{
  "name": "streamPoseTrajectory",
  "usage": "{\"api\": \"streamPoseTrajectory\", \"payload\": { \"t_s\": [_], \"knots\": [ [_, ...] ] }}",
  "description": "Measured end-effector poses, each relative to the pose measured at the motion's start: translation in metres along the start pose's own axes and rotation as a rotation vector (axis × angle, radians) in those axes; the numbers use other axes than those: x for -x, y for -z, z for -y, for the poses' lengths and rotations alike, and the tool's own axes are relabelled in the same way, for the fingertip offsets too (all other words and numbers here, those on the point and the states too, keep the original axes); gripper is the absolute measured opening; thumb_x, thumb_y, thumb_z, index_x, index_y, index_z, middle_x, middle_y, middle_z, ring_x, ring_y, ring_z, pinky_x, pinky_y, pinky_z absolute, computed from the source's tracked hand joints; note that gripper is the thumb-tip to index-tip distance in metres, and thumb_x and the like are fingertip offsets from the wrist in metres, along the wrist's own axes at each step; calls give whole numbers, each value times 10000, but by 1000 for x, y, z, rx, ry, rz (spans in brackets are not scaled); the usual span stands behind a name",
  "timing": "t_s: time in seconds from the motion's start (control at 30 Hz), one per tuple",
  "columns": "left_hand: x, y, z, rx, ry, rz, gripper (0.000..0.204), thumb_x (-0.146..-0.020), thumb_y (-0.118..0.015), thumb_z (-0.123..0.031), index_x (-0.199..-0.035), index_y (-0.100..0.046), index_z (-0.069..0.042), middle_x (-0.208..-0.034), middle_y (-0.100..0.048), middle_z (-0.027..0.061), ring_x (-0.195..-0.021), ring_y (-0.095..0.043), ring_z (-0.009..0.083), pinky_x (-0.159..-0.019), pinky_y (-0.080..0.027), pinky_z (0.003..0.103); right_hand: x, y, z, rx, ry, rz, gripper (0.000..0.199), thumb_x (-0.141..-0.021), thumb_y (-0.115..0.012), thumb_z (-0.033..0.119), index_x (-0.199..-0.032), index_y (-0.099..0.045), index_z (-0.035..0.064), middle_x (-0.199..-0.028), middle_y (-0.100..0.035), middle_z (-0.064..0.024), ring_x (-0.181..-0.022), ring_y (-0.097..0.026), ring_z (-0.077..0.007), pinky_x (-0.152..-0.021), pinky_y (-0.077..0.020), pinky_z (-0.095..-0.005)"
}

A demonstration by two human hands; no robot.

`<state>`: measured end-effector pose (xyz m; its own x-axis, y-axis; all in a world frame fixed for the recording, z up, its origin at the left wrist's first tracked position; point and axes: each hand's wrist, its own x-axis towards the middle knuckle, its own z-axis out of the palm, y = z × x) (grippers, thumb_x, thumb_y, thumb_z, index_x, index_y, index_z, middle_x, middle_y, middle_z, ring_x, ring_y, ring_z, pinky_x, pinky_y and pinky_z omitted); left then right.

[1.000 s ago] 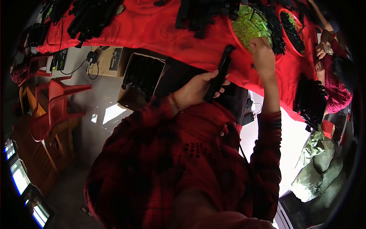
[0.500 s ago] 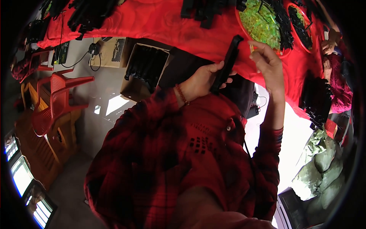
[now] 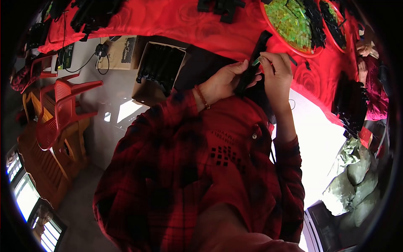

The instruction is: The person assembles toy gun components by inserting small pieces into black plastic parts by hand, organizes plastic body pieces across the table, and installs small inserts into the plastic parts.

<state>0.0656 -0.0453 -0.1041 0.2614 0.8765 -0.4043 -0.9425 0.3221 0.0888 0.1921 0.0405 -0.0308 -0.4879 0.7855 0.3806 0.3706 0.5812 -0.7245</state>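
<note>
My left hand (image 3: 222, 82) is wrapped round a long, narrow black plastic part (image 3: 262, 41), held tilted at the table's near edge. Thumb and fingers of my right hand (image 3: 278, 75) pinch a small translucent greenish piece (image 3: 257, 61) against the side of that part. How the two fit together is hidden by my fingertips. Just beyond my right hand, a red round tray (image 3: 301, 53) on the table holds many translucent yellow-green pieces (image 3: 289, 25) and, at its right side, thin black pieces (image 3: 315, 29).
Black parts lie on the red-covered table (image 3: 168, 25) at far left, far middle and right. Below it stands an open cardboard box (image 3: 142, 93) of black parts. Left are a red plastic chair (image 3: 63, 103) and a wooden bench (image 3: 46, 172). Another person's hands (image 3: 367, 50) show at far right.
My right hand has moved left and down from beside the tray, bringing the small translucent piece against the black part. My left hand keeps its hold.
</note>
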Motion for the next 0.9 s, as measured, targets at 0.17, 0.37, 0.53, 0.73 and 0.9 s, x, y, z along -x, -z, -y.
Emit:
{"api": "streamPoseTrajectory", "payload": {
  "t_s": [0.17, 0.37, 0.53, 0.73, 0.9],
  "knots": [
    [1, -4, 0, -22, -15, -27, 329, -958, -597, -326, -1155, -618, -64, -1120, -658, 103, -1086, -625, 288, -967, -515, 422, 0, -2, -4, 27, -23, 61, 103, -828, -684, 47, -929, -696, 34, -826, -609, -112, -715, -608, -287, -652, -478, -371],
    [-1, -2, 3, -13, -43, -53, 250, -972, -585, -272, -1107, -626, -66, -1101, -662, 80, -1070, -631, 259, -962, -521, 444, -2, 0, -5, 197, 67, 127, 71, -833, -665, 106, -877, -688, 55, -806, -614, -68, -709, -606, -268, -668, -438, -384],
    [-7, 7, 6, 45, -53, -15, 184, -979, -575, -220, -1059, -635, -66, -1053, -666, 48, -1014, -642, 218, -946, -531, 465, -6, 5, 4, 496, 289, 223, 42, -779, -608, 92, -810, -633, 77, -738, -545, -51, -683, -575, -229, -661, -391, -370],
    [-5, 8, 6, -27, -69, 84, 209, -991, -555, -261, -1091, -642, -99, -1029, -683, 24, -975, -650, 174, -944, -511, 408, -11, 9, 15, 585, 337, 307, 49, -737, -603, 104, -768, -601, 67, -759, -552, -48, -705, -580, -231, -701, -379, -372],
    [-5, 7, 6, 56, -64, 3, 129, -979, -574, -184, -1029, -630, -80, -1031, -667, 52, -959, -648, 212, -924, -541, 476, -2, -1, -4, 510, 271, 219, 44, -805, -623, 122, -826, -641, 88, -775, -562, -52, -704, -576, -243, -709, -374, -375]
  ]
}}
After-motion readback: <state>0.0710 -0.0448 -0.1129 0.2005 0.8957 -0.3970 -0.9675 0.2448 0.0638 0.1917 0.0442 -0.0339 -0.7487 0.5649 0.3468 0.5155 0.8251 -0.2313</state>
